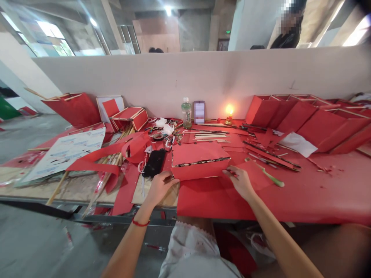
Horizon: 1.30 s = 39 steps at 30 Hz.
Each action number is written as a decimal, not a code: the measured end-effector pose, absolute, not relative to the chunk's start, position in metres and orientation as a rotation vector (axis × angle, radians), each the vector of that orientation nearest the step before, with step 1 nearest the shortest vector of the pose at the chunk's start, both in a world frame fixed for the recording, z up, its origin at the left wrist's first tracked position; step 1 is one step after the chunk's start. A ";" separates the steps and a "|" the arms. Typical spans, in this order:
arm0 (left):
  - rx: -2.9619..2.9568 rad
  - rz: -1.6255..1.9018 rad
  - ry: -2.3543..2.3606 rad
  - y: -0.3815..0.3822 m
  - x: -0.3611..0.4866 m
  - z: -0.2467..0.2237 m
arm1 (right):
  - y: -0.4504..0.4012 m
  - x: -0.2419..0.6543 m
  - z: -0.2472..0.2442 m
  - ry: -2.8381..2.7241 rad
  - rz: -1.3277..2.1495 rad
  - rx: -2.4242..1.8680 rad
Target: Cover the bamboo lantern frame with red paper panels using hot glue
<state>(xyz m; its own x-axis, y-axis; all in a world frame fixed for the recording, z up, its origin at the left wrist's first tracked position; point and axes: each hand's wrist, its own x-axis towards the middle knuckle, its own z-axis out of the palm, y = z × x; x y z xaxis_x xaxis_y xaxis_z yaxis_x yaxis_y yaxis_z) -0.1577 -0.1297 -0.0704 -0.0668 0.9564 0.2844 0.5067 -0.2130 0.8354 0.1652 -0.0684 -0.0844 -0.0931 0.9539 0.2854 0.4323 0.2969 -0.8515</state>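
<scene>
A red paper-covered box frame (199, 172) lies on its side in front of me. A dark, blotchy strip (203, 162) runs along its near upper edge. My left hand (160, 187) has its fingers bent at the box's lower left corner. At the opposite end my right hand (241, 180) holds the lower right corner between thumb and fingers. Beneath the box a large red paper sheet (208, 199) covers the table. Thin wooden sticks (211, 136) lie just behind it, and a black phone (154, 163) rests beside my left hand.
A lit flame lamp (228, 114) burns at the back near a bottle (187, 114) and an upright phone (199, 112). Red box frames (301, 119) line the right. Red ribbon (101, 158) and a printed sheet (66, 152) lie left. A partition (145, 77) closes the back.
</scene>
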 end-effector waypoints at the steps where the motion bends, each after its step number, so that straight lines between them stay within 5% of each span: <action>1: 1.726 1.224 1.583 -0.130 -0.157 -0.070 | -0.069 0.166 -0.084 -1.698 0.735 -1.286; 20: 1.640 1.484 1.551 -0.140 -0.143 -0.036 | -0.074 0.168 -0.049 -1.877 0.305 -0.969; 39: 1.249 1.679 1.417 -0.127 -0.132 -0.040 | -0.071 0.155 -0.031 -1.645 0.507 -0.922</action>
